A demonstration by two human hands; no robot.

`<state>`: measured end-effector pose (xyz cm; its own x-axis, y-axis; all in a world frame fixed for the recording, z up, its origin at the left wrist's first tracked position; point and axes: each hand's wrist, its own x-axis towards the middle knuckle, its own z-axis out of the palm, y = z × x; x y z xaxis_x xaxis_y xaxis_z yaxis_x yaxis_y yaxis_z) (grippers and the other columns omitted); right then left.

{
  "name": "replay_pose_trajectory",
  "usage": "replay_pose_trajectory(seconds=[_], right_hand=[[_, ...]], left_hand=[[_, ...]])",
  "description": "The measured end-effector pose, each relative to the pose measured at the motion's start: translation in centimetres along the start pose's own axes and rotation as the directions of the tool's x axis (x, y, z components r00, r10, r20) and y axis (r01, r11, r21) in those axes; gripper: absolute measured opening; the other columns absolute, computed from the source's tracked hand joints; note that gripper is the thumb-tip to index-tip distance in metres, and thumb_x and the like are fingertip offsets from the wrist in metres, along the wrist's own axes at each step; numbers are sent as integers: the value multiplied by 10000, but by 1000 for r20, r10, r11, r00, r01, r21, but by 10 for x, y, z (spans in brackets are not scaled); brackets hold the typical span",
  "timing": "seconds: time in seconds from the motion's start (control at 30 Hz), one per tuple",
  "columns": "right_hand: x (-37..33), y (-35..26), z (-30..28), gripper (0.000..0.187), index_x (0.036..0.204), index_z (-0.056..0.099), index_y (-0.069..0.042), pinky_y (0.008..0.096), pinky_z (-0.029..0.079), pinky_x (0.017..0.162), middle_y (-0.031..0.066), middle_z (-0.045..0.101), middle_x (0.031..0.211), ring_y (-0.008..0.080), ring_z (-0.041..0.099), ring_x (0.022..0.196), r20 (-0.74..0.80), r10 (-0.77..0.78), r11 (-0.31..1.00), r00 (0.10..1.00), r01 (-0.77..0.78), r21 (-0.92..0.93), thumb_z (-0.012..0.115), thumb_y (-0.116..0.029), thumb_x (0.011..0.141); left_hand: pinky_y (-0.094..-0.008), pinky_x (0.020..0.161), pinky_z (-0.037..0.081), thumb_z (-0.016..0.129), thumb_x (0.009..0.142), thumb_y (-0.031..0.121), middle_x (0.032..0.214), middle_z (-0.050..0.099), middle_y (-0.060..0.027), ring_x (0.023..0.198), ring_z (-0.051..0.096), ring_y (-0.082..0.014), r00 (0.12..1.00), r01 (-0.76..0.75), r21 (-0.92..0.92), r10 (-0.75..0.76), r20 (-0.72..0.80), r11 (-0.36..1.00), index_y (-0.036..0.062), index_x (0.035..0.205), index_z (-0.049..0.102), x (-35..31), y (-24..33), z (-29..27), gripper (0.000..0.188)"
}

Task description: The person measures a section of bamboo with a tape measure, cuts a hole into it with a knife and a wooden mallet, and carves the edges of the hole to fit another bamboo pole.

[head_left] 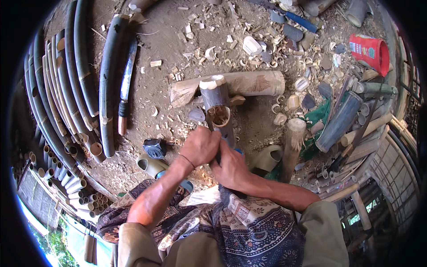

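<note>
While both hands close round it, a dark bamboo tube (217, 104) stands leaning on a pale log (249, 83), its far end propped up, its near end down between the hands. Left hand (201, 146) wraps the lower tube, fingers curled shut on it. Right hand (230, 168) sits just below and beside, fist closed; a bit of blue (239, 151) shows at it, maybe a tool handle, but I cannot tell what it holds besides the tube. A notch or side opening (219, 116) in the tube shows pale inner wood just above the left hand.

Handling, as a judgement: tube looks stiff, hollow, fairly light; skin smooth, likely slick; cut rims could splinter or crack along the grain. Best hold is low on the sound wall, clear of the opening, as now.

Pose: both forearms come in from the lower edge and converge, left wrist bent in, a thin band (187, 160) on it; right elbow bent out to the right. Patterned cloth (249, 227) covers the lap.

Around: chips and shavings (187, 58) over the dirt; a long blade (126, 82) with a wrapped handle lies well left, beside stacked dark poles (75, 66). A short frayed stake (293, 142) stands near on the right; a red can (371, 51) lies far right.
</note>
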<state>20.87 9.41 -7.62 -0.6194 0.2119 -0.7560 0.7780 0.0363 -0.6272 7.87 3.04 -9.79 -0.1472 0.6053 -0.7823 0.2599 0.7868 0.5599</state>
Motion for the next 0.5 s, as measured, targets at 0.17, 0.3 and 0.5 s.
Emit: replay_pose_trajectory(seconds=[0.17, 0.3, 0.5], right_hand=[[-4, 34, -57, 516, 1224, 474, -59, 446, 543, 760, 178, 622, 989, 370, 643, 883, -74, -294, 909, 953, 255, -328, 673, -60, 748], [33, -1, -114, 316, 1012, 545, -78, 432, 527, 566, 126, 644, 795, 332, 662, 692, 174, -335, 600, 926, 352, -718, 695, -117, 735], [66, -85, -108, 103, 758, 745, -109, 290, 539, 598, 34, 727, 799, 171, 710, 758, 601, -74, -13, 796, 602, -798, 700, -200, 749]], left_hand=[[-400, 495, 480, 475, 933, 238, 631, 614, -186, 540, 621, -271, 977, -118, -386, 37, -211, 915, -18, 800, 607, 5, 18, 59, 317], [-299, 479, 392, 459, 960, 300, 567, 530, -41, 508, 489, -111, 974, -21, -863, -184, -132, 505, 43, 750, 577, 18, 45, 62, 352], [-295, 632, 410, 419, 977, 471, 676, 435, 46, 642, 455, -110, 983, -144, -859, 28, -181, -491, 130, 964, 554, 13, 43, 70, 367]])
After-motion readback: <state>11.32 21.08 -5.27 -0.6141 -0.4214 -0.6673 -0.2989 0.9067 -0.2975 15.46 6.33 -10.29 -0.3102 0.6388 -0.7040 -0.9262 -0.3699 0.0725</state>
